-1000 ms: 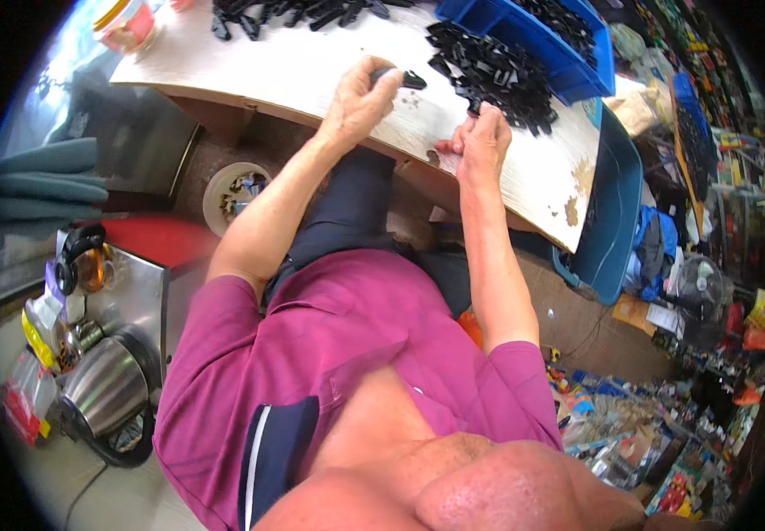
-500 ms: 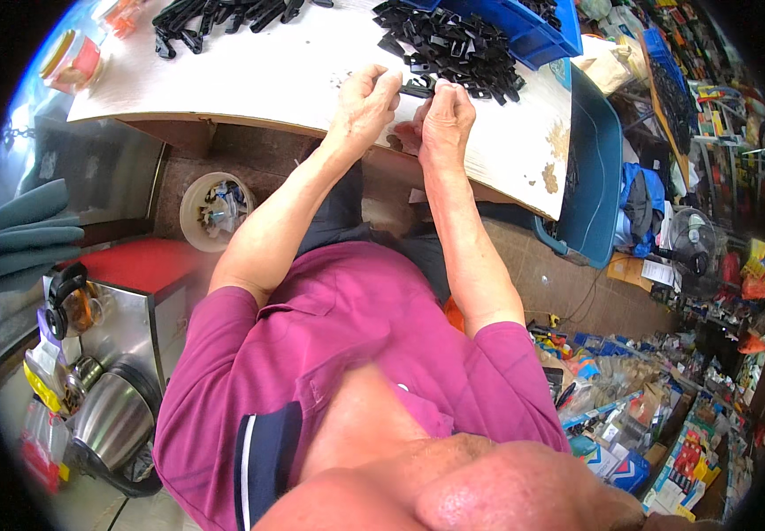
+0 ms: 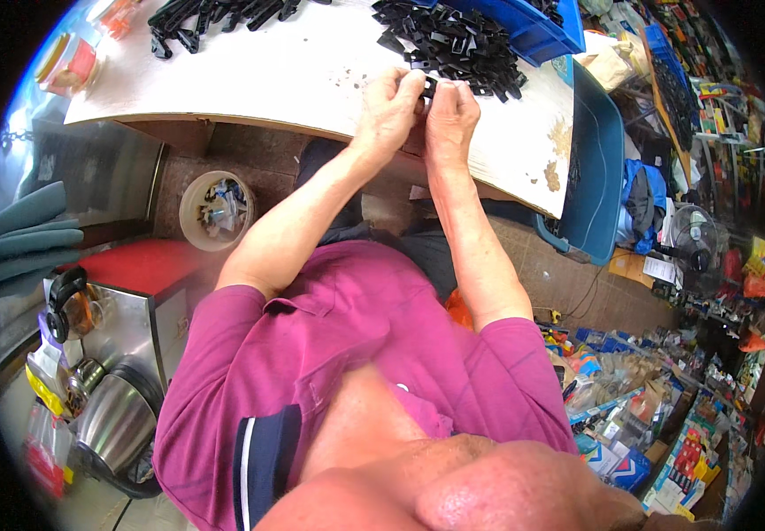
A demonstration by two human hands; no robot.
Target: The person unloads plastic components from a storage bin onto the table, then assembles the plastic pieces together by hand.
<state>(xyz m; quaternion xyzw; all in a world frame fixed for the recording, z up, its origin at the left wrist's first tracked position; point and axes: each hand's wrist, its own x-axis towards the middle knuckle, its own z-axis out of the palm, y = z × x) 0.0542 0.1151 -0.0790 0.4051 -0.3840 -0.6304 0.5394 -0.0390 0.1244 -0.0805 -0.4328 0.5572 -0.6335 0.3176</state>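
A small black plastic part (image 3: 429,87) is pinched between my two hands above the front of the white table (image 3: 294,80). My left hand (image 3: 389,113) grips its left side with closed fingers. On its other side the closed fingers of my right hand (image 3: 449,117) hold it too. The fingers cover most of the part, so its full shape is hidden. Just beyond my hands lies a heap of small black plastic pieces (image 3: 457,44). Longer black plastic parts (image 3: 214,13) are spread at the table's far left.
A blue bin (image 3: 555,42) stands behind the heap. A large teal tub (image 3: 596,177) sits against the table's right end. Jars (image 3: 65,66) stand at the left edge. Below is a white bucket (image 3: 189,212) with scraps, beside a red-topped cabinet (image 3: 139,265).
My left hand has moved right, up against my right hand. The black part, which showed between the hands before, is now mostly covered by fingers.
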